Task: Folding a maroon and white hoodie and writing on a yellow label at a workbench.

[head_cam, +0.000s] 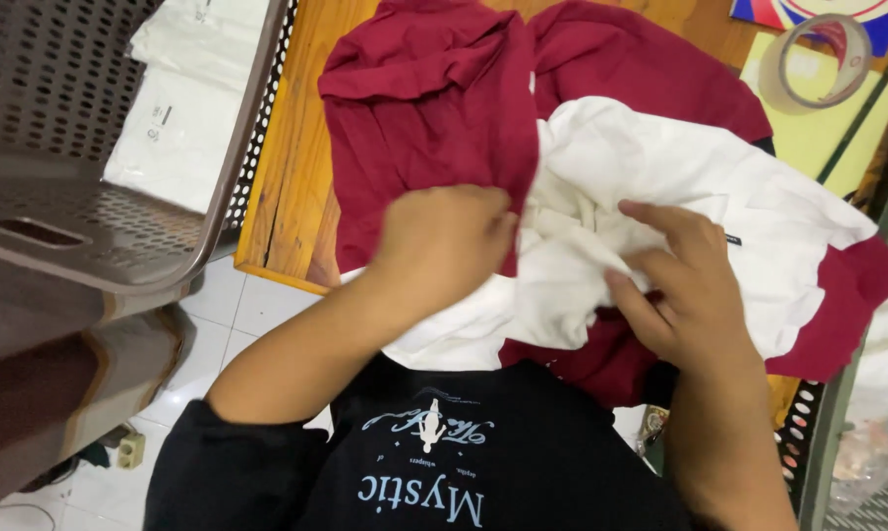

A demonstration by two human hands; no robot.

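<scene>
Centrally, left hand (442, 246) pinches the dark red cloth garment (434, 108), fingertips hidden in its folds. Right hand (685, 280) grips the crumpled white cloth garment (660, 177) at frame centre. Roll of clear tape (820, 61), upper right, partly cut off.

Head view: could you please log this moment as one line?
left hand: gripping red cloth | right hand: pinching white cloth | surface: wooden table | nearby: basket, tape roll
</scene>
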